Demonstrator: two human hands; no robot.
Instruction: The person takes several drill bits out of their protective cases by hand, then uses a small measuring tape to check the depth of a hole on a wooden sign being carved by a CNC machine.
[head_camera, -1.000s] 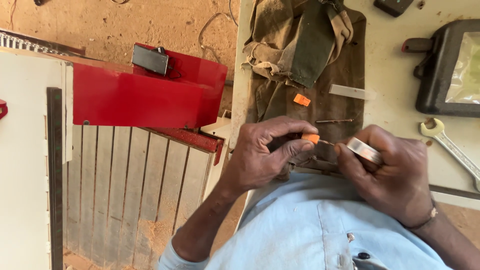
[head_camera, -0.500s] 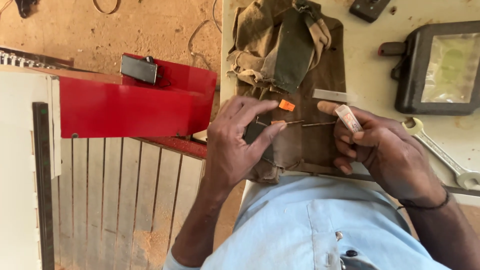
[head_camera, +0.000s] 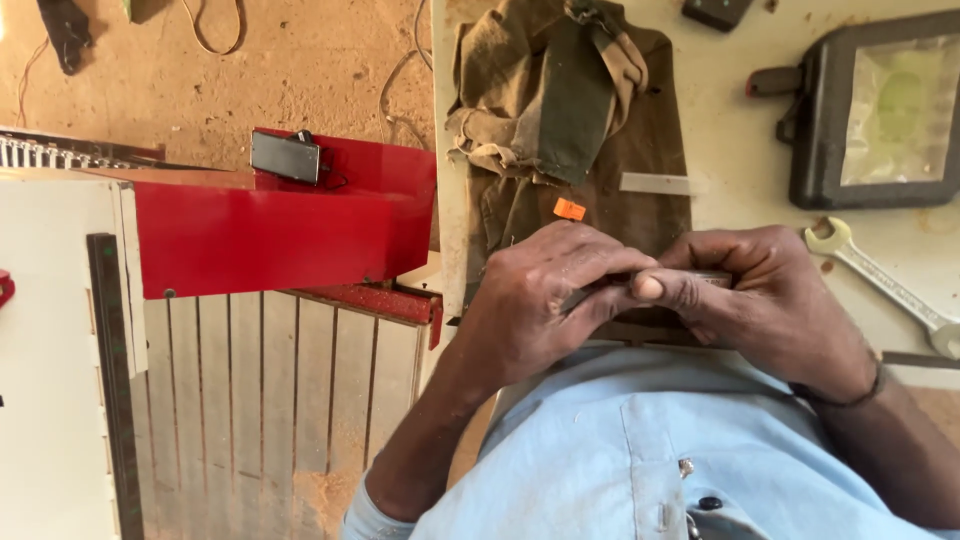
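Crosswise, thin tool (head_camera: 590, 293), both hands pinching

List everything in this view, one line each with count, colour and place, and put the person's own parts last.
small tool: one, dark, mostly hidden, pinched between both hands
cloth: one, olive-brown, rumpled on the bench
orange piece: one, on the cloth
metal strip: one, grey, cloth's right edge
framed panel: one, black, upper right
spanner: one, silver, right of the hands
red machine housing: one, left
slatted panel: one, pale, below it
shirt: light blue
left hand: gripping the tool
right hand: meeting it
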